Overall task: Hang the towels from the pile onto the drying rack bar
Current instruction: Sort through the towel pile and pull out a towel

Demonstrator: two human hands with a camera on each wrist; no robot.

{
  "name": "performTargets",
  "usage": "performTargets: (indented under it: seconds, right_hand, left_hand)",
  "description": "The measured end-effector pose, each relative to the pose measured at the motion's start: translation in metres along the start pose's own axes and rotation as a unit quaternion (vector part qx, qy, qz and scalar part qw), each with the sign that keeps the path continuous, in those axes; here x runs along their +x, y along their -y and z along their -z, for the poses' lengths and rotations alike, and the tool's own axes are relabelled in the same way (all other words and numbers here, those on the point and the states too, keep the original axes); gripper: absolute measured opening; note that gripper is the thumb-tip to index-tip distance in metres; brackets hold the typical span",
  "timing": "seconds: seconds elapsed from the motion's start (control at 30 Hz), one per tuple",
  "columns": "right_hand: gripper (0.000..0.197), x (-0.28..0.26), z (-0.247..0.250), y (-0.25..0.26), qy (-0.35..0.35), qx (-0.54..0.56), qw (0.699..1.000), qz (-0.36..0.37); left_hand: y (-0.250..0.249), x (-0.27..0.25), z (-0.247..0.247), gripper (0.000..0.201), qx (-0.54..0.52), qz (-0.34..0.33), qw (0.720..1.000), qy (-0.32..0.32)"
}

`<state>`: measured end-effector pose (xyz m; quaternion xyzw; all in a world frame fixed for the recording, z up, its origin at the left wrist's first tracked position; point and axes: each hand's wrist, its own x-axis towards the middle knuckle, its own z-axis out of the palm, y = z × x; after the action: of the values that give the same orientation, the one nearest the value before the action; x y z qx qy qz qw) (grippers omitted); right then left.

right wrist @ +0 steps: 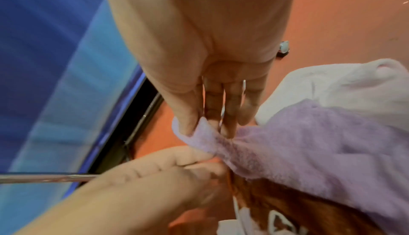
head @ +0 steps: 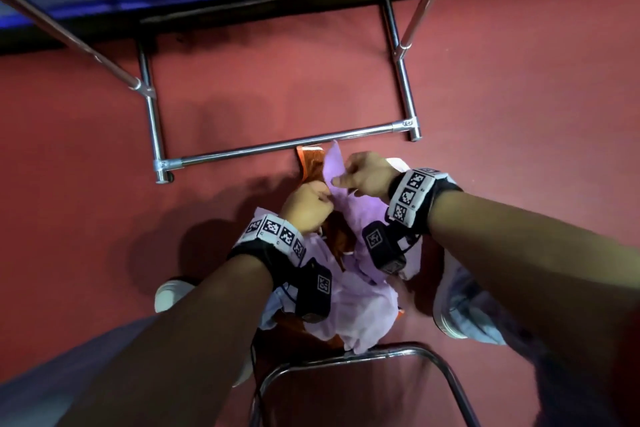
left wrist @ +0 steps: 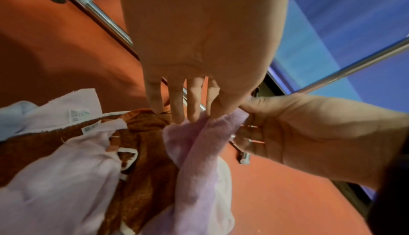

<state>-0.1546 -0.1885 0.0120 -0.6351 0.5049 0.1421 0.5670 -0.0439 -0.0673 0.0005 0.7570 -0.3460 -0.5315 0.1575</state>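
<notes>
I pinch the soft lilac terry towel (head: 335,163) by its top edge with my left hand (head: 306,206) and right hand (head: 367,177), fingers side by side, the chrome drying-rack bar (head: 287,144) lying crosswise just beyond them.

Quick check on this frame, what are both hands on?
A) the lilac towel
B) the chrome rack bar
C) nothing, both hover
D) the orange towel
A: the left hand and right hand both pinch an edge of the lilac towel above the pile; the orange towel lies underneath, and the rack bar is untouched.
</notes>
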Motion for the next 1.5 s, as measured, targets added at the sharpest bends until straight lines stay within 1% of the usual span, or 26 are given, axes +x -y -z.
performTargets:
  seconds: [0.07,0.1,0.17,0.27,0.33,0.37,0.43,0.53,0.6,0.7,0.77,0.83,0.9,0.97,1.03,1.1,1.2,1.3,1.43,1.5]
  right_hand:
    - [0.029,-0.015,0.004,0.018,0.006,0.026,0.999,0.030]
    - [0.029,-0.024,0.007,0.026,0.010,0.035,0.998,0.047]
    - [0.028,-0.043,0.013,0.039,0.013,0.068,0.995,0.078]
    - [0.028,-0.075,0.024,0.059,-0.003,0.115,0.987,0.109]
    - [0.028,-0.100,0.031,0.072,0.000,0.138,0.982,0.132]
    - [0.027,-0.115,0.035,0.079,0.005,0.138,0.980,0.147]
    - [0.025,-0.144,0.042,0.092,0.013,0.118,0.976,0.182]
    - [0.019,-0.188,0.050,0.114,0.009,0.059,0.968,0.244]
    - [0.019,-0.216,0.055,0.129,0.006,0.032,0.958,0.285]
    - [0.021,-0.256,0.062,0.150,0.000,0.006,0.943,0.333]
    - [0.022,-0.280,0.068,0.161,-0.018,-0.018,0.933,0.360]
    - [0.015,-0.303,0.073,0.170,-0.031,-0.030,0.924,0.380]
    - [0.009,-0.324,0.079,0.177,-0.047,-0.029,0.919,0.391]
    - [0.011,-0.342,0.085,0.184,-0.078,-0.025,0.913,0.399]
    - [0.011,-0.357,0.093,0.191,-0.122,-0.027,0.907,0.403]
    - [0.011,-0.369,0.100,0.196,-0.152,-0.052,0.902,0.402]
    - [0.015,-0.385,0.106,0.200,-0.157,-0.101,0.901,0.393]
    - [0.020,-0.398,0.110,0.202,-0.148,-0.118,0.899,0.395]
    - [0.012,-0.408,0.116,0.207,-0.181,-0.227,0.877,0.383]
    - [0.019,-0.411,0.120,0.207,-0.206,-0.243,0.871,0.374]
  left_hand:
    - [-0.013,-0.015,0.006,0.007,-0.039,-0.012,0.998,-0.040]
    - [-0.020,-0.022,0.011,0.005,-0.058,-0.022,0.996,-0.059]
    - [-0.035,-0.037,0.023,0.017,-0.082,-0.043,0.992,-0.080]
    - [-0.056,-0.063,0.039,0.026,-0.126,-0.054,0.984,-0.116]
    - [-0.070,-0.084,0.050,0.039,-0.156,-0.058,0.975,-0.145]
    - [-0.079,-0.097,0.056,0.046,-0.160,-0.065,0.972,-0.158]
    - [-0.096,-0.123,0.071,0.053,-0.149,-0.101,0.967,-0.179]
    - [-0.125,-0.164,0.094,0.058,-0.104,-0.170,0.961,-0.194]
    - [-0.147,-0.193,0.105,0.054,-0.072,-0.209,0.956,-0.193]
    - [-0.175,-0.233,0.117,0.039,-0.037,-0.258,0.951,-0.169]
    - [-0.187,-0.257,0.123,0.027,-0.026,-0.268,0.951,-0.155]
    - [-0.195,-0.277,0.127,0.026,-0.011,-0.264,0.952,-0.154]
    - [-0.198,-0.294,0.130,0.020,0.014,-0.262,0.950,-0.169]
    - [-0.199,-0.307,0.135,0.019,0.032,-0.270,0.941,-0.199]
    - [-0.202,-0.318,0.142,0.022,0.037,-0.278,0.926,-0.252]
    - [-0.207,-0.330,0.152,0.019,0.011,-0.293,0.906,-0.307]
    - [-0.218,-0.349,0.168,0.012,-0.012,-0.310,0.881,-0.356]
    - [-0.227,-0.366,0.180,0.013,0.003,-0.335,0.861,-0.381]
    - [-0.236,-0.387,0.196,0.016,-0.006,-0.357,0.828,-0.432]
    - [-0.242,-0.402,0.203,0.015,-0.007,-0.365,0.814,-0.453]
